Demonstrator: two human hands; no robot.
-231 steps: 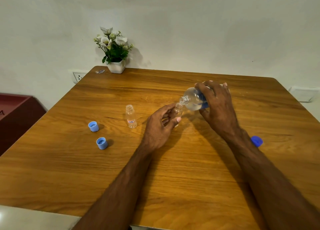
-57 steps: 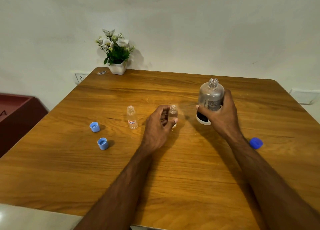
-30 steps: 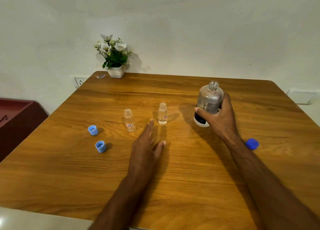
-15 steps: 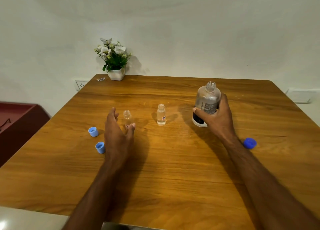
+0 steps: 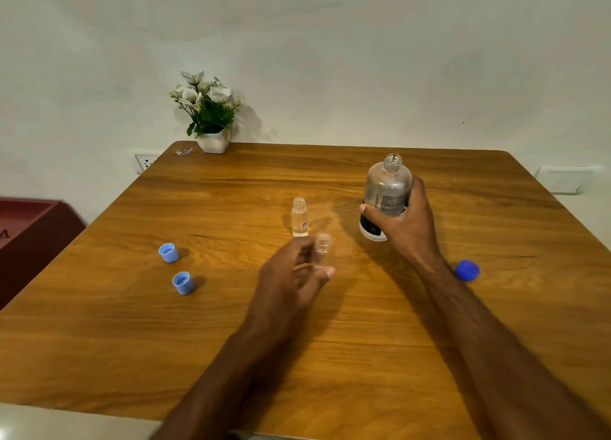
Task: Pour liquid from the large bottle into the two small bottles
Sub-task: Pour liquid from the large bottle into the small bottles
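Presently on the wooden table (image 5: 330,357): one large bottle (image 5: 386,191), clear, uncapped, upright and tilted slightly, gripped round its lower half by the right hand (image 5: 401,228), fingers wrapped about the label. Left of the large bottle, standing free: one small bottle (image 5: 300,217), open-mouthed, with clear liquid inside and a red-and-white label. Just nearer than that, also left of the large bottle: a second small bottle (image 5: 323,246), blurred, pinched between thumb and curled fingers of the left hand (image 5: 294,274); whether it touches the table cannot be told, nor what it contains. Well left of the large bottle: two light blue caps (image 5: 169,252) (image 5: 183,283), open side up, close together. Right of the large bottle, beside the right forearm: one dark blue cap (image 5: 468,270). Far left of the large bottle, at the table's back edge by the wall: a white pot of white flowers (image 5: 211,118).
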